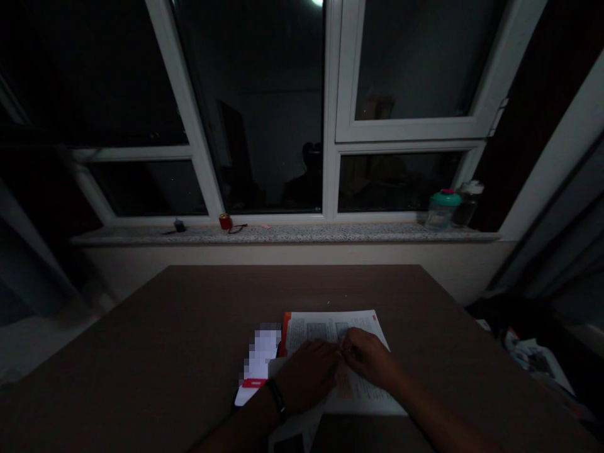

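Note:
An open printed booklet point(330, 330) with a red-orange edge lies on the brown table point(189, 327) near its front. My left hand point(306, 374), with a dark band on the wrist, rests flat on the page with fingers stretched forward. My right hand point(368, 358) sits beside it on the page, fingertips curled and meeting the left fingertips near the middle of the sheet. In this dim light I cannot make out whether the right fingers pinch anything. A white card with a red stripe point(257, 368) lies just left of the booklet.
A stone windowsill point(283, 234) runs behind the table under dark windows, with a small red object point(225, 221), a small dark object point(179, 225) and a teal-lidded jar point(442, 209) beside another bottle. Clutter lies on the floor at the right point(533, 355).

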`<action>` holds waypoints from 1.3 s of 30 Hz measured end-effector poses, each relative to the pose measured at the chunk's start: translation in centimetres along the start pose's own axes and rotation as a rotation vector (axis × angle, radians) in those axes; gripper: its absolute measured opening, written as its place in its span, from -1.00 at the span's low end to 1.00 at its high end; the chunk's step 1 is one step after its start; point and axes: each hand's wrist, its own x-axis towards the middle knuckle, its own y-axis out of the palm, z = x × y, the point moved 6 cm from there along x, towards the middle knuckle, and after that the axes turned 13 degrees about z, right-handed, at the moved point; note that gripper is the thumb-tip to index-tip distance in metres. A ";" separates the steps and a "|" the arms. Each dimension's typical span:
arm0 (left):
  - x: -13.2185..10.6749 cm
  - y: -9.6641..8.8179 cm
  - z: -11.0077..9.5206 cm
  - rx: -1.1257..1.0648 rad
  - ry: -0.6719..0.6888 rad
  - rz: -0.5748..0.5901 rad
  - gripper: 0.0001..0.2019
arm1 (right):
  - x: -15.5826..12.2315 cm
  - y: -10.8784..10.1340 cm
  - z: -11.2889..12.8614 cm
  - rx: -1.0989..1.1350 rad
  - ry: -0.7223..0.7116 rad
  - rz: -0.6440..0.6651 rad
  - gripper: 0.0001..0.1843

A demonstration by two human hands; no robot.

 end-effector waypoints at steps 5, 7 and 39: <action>0.1 0.1 0.1 -0.005 0.001 0.012 -0.68 | 0.4 0.5 -0.1 -0.057 -0.045 0.032 -0.82; 0.1 0.2 0.1 0.010 0.014 0.015 -0.71 | 0.7 0.4 -0.7 -0.105 -0.006 0.015 -0.81; -0.4 0.9 3.8 0.062 -0.321 -0.078 -0.35 | 0.1 -1.4 1.7 -0.103 0.061 0.347 -0.68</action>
